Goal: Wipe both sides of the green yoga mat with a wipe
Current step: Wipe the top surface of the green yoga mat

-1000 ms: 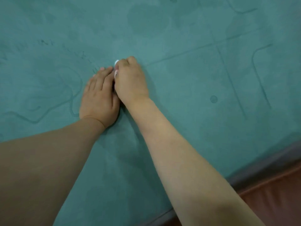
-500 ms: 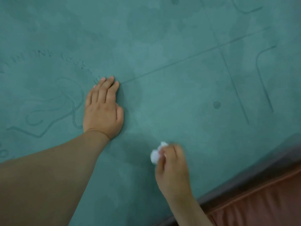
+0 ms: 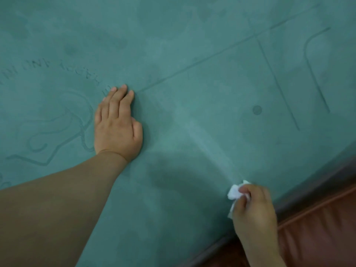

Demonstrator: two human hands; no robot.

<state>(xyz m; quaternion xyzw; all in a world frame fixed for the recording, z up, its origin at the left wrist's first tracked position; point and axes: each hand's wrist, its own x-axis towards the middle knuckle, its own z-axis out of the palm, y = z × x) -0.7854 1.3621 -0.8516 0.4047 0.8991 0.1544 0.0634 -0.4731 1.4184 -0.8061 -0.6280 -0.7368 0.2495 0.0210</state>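
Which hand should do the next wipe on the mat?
The right hand, most likely. Its fingers already pinch the wipe near the mat's near edge. The left hand lies flat on the mat with nothing in it, seemingly steadying it.

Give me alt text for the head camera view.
A right hand grips a crumpled white wipe on a green yoga mat near its edge, while the left hand presses flat on the mat beside faint printed lines.
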